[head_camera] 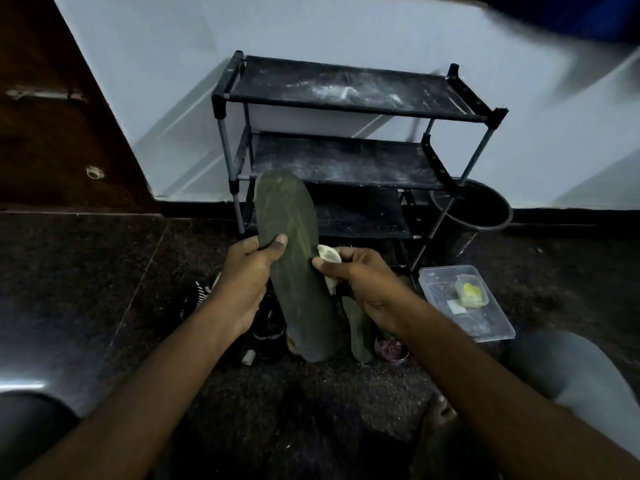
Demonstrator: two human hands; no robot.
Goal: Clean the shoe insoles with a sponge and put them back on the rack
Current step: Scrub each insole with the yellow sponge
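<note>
**Insole held up for wiping, in front of the rack**

The dark green insole (294,258) is in the air in front of the rack (346,109), at its lower left corner.

- Left hand (246,282): fingers (278,241) clamped on the insole's left edge, thumb on the face. Probably a brace, so the face stays firm under rubbing.
- Right hand (360,282): fingers pinched on a pale sponge (329,254), which touches the insole's right edge about midway along.
- Long axis: nearly upright, leaning slightly. The rounded toe points up toward the rack's lower shelves, the heel down toward the floor. I cannot tell whether the heel rests on the floor.
- Face turned toward the person, likely so the streaks show.
- Second insole (358,334): low in front of the rack, just right of the first, probably awaiting its turn.
</note>
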